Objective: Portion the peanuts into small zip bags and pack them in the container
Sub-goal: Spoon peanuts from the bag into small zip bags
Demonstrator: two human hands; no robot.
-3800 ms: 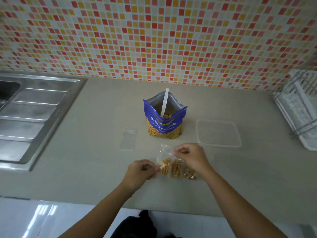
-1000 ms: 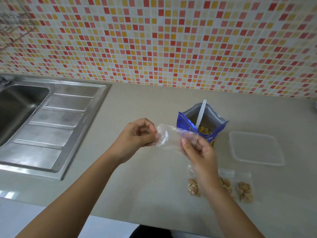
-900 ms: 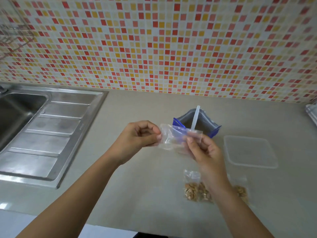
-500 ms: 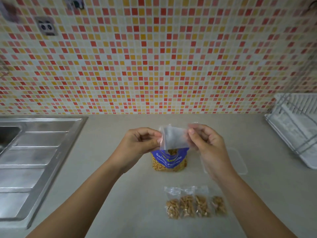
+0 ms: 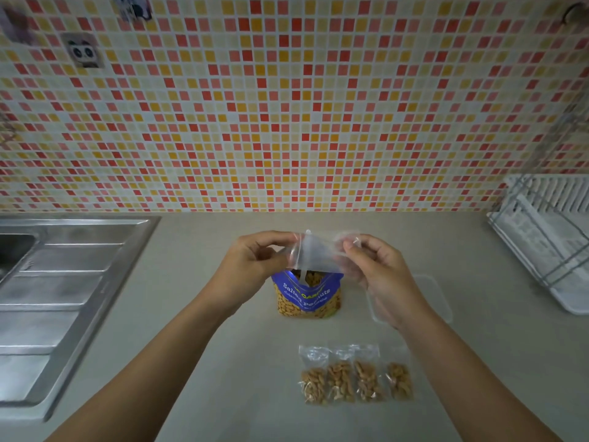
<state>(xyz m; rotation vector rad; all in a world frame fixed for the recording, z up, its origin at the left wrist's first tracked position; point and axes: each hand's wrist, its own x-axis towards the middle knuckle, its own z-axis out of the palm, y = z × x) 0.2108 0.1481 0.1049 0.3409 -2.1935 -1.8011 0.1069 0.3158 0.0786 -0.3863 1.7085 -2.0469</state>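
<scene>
Since a few seconds ago both hands have left the filled bags on the surface and lifted an empty zip bag [image 5: 314,255] into the air, where it has barely shifted over the last half second. The bag is small, clear and slightly milky, with its zip strip at the top, and it hangs in front of the mouth of the peanut pouch [image 5: 307,298]. The left hand [image 5: 255,263] has its grip closed on the bag's left edge, pinching it between thumb and curled fingers; the right hand [image 5: 379,272] pinches the right upper edge the same way. The blue pouch stands upright and open, nuts showing through its lower window, a white scoop handle [image 5: 304,277] rising from it behind the bag. Nearer the person, four filled bags [image 5: 355,374] lie side by side in a row on the surface [image 5: 223,362]. A clear container [image 5: 441,301] sits partly behind the right wrist. A steel sink [image 5: 63,298] lies to the left, a white dish rack [image 5: 548,237] to the right, and a tiled wall [image 5: 287,106] behind.
</scene>
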